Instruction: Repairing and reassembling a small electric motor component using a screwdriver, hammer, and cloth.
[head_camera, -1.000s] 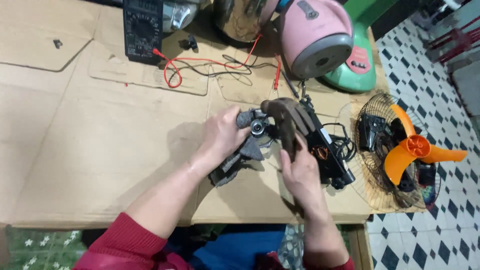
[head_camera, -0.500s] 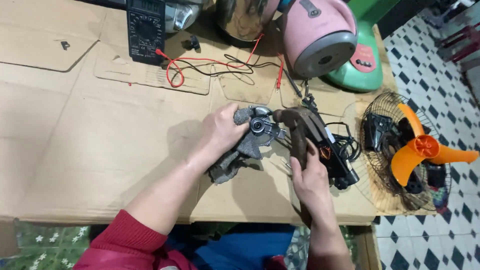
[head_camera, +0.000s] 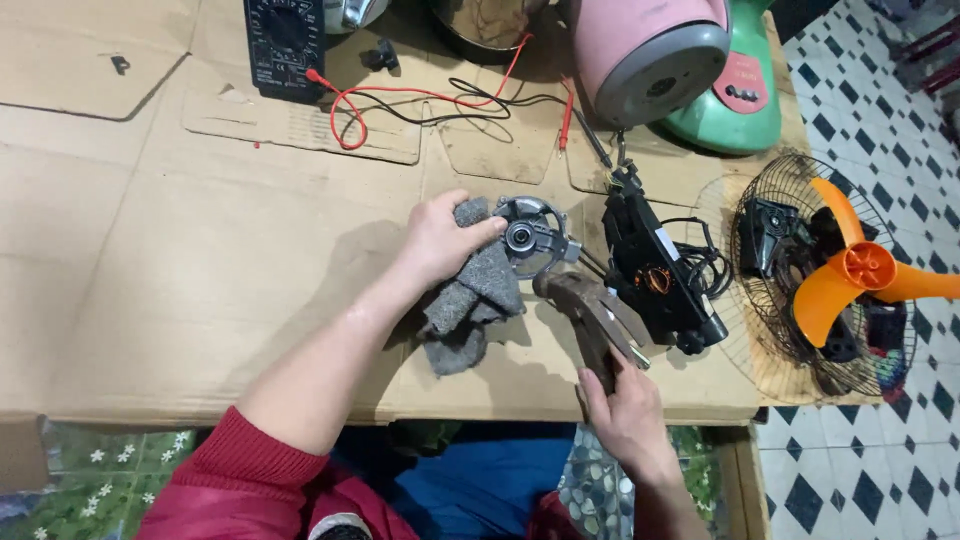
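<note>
— What are the hands on?

— The left hand (head_camera: 437, 238) closes around a grey, rough cloth rag (head_camera: 470, 300), pressing it against a round grey metal motor housing (head_camera: 527, 238) with a bearing at its centre. The housing lies on the brown cardboard sheet (head_camera: 180, 260) covering the table, near the middle. The right hand (head_camera: 622, 408) grips the handle of a brown-stained hammer (head_camera: 590, 305), whose head lies just beside the housing, at its lower right.

— What crowds that spot?

— Right of the hammer sits a black plastic fan body (head_camera: 655, 262) with a tangled black cord. Beyond it, at the table edge, lies a round black wire fan guard (head_camera: 770, 330) holding an orange plastic fan blade (head_camera: 850, 275). Behind are a pink round appliance (head_camera: 650, 45) and a green plastic base (head_camera: 745, 95). A black multimeter (head_camera: 285, 40) stands at the far edge, its red and black test leads (head_camera: 430, 100) trailing across the cardboard, well apart from the hands.
</note>
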